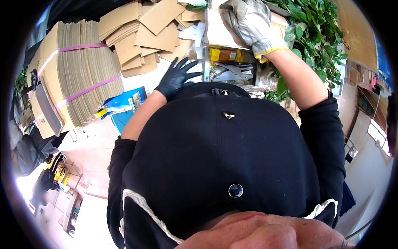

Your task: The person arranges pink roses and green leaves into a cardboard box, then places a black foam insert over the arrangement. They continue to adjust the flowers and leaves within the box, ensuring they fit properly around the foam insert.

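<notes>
Right hand [251, 25]: in a grey glove, on top of the board; we cannot tell if it grips.
Left hand [176, 77]: in a black glove, fingers spread apart, near the cards; we see nothing in it.
Board [217, 31]: flat and pale, just past the tray [206, 68] of metal tools [227, 75]. We think it is stiff and light, best held by its edges.
Cards [163, 18]: brown, thin, square-cornered, in a loose heap. We guess they slide and bend easily.
Leaves [315, 45]: green, smooth, shiny, beside the board.
</notes>
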The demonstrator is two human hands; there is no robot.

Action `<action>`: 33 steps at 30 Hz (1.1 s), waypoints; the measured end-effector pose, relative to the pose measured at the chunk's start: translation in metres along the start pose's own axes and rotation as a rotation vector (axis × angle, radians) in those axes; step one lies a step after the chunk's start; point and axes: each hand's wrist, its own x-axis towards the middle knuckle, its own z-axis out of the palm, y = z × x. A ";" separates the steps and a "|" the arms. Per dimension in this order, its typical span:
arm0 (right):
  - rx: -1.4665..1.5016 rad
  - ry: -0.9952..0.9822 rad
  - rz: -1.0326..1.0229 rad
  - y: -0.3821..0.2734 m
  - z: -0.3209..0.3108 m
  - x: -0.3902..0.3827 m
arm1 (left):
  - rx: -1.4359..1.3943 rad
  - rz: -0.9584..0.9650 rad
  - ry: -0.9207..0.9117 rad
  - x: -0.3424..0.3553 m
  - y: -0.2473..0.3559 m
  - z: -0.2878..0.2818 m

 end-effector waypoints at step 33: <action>-0.045 0.029 0.116 0.004 -0.004 -0.009 | 0.304 0.256 0.201 0.095 0.063 0.039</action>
